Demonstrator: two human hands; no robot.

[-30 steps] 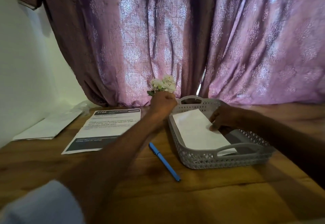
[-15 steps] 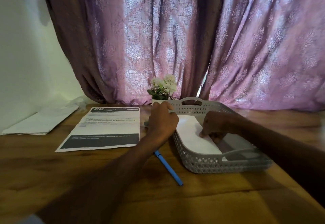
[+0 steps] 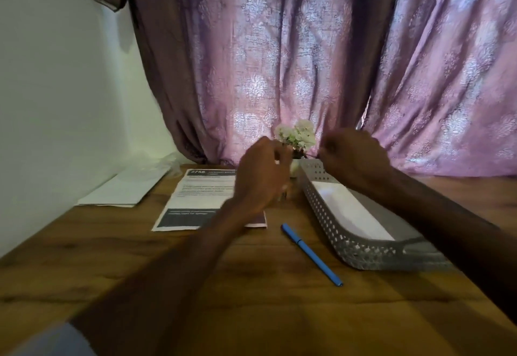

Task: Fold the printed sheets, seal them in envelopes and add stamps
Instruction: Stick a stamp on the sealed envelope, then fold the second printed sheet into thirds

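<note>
Above the table's (image 3: 251,285) far edge, left hand (image 3: 263,176) and right hand (image 3: 354,157) are raised, fingers curled; blur hides whether either grasps anything. White envelope (image 3: 349,210) lies in grey basket (image 3: 363,252); printed sheet (image 3: 195,202) beside blue pen (image 3: 312,255).

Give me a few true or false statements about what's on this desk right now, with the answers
1. The pen lies in the basket. False: it lies on the table, left of the basket.
2. White paper lies in the basket. True.
3. The right hand presses on that paper. False: it is raised above the basket.
4. The printed sheet lies flat, unfolded. True.
5. The flowers stand near the curtain. True.
</note>
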